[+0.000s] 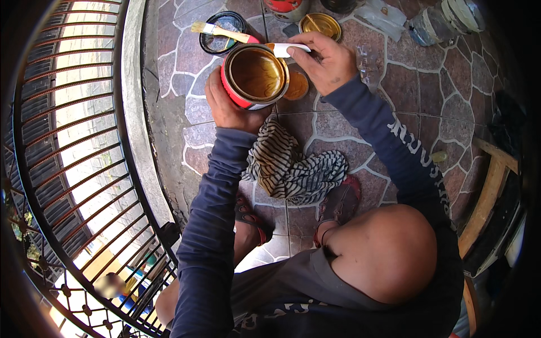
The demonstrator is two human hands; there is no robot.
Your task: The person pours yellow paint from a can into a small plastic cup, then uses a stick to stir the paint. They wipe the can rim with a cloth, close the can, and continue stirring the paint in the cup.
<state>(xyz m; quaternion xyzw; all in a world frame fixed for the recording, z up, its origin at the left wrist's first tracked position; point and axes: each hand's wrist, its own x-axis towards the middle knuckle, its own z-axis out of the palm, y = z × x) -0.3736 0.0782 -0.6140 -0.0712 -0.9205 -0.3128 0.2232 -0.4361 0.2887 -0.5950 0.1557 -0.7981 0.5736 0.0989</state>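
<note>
My left hand (228, 104) is wrapped around the side of a red paint can (230, 84), which is open and tilted toward me. Inside the can shows golden-brown paint (256, 76), smeared along the wall and rim. Between the thumb and fingers of my right hand (329, 59) is a flat white strip (290, 50). Its left end, at the can's far rim, has brown paint on it; I cannot tell exactly what kind of tool it is. Just beyond the can, a paintbrush (225, 32) with pale bristles lies across a dark-rimmed can (217, 44).
A round lid (297, 85) with brown paint lies right of the can. Farther off are a gold-coloured tin (332, 22), a red can (283, 5), a plastic bag (380, 19) and stained buckets (431, 25). A striped cloth (293, 163) lies by my feet. Metal railing (73, 115) borders the left; a person (132, 284) is beyond it.
</note>
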